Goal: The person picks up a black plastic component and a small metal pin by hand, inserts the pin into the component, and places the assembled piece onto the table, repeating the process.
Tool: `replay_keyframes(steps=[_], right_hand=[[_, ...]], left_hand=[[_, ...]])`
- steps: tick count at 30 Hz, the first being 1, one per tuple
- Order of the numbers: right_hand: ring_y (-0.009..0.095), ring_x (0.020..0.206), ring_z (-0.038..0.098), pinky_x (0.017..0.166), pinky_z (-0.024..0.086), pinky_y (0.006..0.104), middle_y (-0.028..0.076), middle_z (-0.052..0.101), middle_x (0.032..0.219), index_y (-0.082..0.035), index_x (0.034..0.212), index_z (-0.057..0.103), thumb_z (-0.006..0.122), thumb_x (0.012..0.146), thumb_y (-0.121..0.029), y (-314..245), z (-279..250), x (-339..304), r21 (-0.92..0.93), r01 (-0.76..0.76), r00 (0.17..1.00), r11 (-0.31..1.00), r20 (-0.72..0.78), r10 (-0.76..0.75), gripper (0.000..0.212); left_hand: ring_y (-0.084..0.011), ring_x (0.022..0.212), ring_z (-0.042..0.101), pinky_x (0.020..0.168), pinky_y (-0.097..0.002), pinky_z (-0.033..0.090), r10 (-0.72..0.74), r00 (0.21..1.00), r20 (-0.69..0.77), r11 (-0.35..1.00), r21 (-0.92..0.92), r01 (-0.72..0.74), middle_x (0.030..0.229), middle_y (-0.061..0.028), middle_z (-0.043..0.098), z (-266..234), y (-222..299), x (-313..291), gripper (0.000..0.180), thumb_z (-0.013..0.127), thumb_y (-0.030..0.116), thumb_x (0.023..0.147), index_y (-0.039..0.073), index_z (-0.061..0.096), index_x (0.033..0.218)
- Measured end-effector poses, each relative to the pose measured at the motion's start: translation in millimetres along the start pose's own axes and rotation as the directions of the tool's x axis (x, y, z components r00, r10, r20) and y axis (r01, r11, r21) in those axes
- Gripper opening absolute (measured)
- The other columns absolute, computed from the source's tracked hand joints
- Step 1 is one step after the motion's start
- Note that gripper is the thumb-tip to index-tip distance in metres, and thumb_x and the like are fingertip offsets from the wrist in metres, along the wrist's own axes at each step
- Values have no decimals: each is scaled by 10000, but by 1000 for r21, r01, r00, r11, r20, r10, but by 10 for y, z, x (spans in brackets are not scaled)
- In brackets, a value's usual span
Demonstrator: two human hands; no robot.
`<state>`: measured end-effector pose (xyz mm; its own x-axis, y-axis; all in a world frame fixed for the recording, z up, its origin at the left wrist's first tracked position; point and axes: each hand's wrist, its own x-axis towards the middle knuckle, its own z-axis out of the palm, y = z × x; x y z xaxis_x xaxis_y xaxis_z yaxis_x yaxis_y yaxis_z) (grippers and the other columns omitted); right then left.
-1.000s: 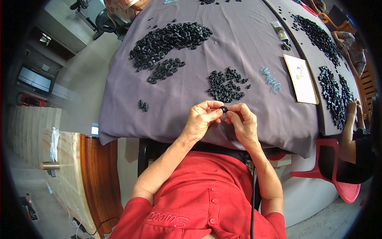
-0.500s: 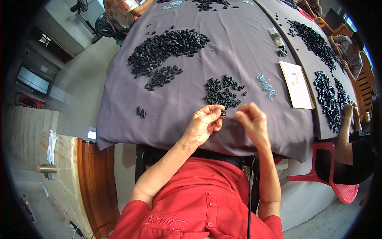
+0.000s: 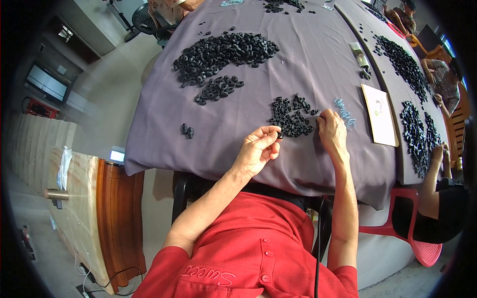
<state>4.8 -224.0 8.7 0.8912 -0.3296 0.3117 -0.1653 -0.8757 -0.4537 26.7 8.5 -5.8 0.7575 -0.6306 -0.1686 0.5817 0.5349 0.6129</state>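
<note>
Left hand pinches black part; right hand by coil springs, grip we can't tell; likely picking step, next wants fine pinch

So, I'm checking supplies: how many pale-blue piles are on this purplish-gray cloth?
2: the near pile by the right hand, and the far pile at the picture's top edge. Others may be hidden or out of view.

Embroid. word on red shirt frt.
</note>
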Motion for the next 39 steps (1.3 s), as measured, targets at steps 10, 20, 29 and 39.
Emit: replay_keyframes(steps=[10,20,29,39], right_hand=[[137,638,633,563,534,247,114,633,830,24,855,498,589,845,0,-708,-177,-518,821,-303,952,484,280,122,95],[92,628,606,546,504,218,54,609,768,2,1003,578,526,904,-50,-756,-54,-705,868,-389,919,309,388,67,123],[93,652,600,585,507,229,73,616,763,35,1016,514,518,874,9,-822,-6,-728,847,-260,964,464,256,73,144],[90,613,587,551,492,223,68,613,744,29,973,495,525,880,0,-775,14,-717,846,-269,958,459,286,35,102]], left_hand=[[-104,622,553,508,-223,441,31,999,-12,1000,7,-31,830,-39,607,15,-11,-19,155,565,107,897,63,607,1039],[-99,507,505,473,-205,424,44,995,-86,994,107,-34,648,-28,562,106,-28,-25,141,574,116,895,59,600,1021],[-86,494,503,457,-198,411,72,995,-66,978,200,-58,635,-22,565,120,-64,-25,156,576,130,897,47,597,1028],[-78,488,501,452,-188,405,66,992,-106,973,227,-40,645,-17,579,120,-84,-42,193,595,143,888,18,604,1034]])
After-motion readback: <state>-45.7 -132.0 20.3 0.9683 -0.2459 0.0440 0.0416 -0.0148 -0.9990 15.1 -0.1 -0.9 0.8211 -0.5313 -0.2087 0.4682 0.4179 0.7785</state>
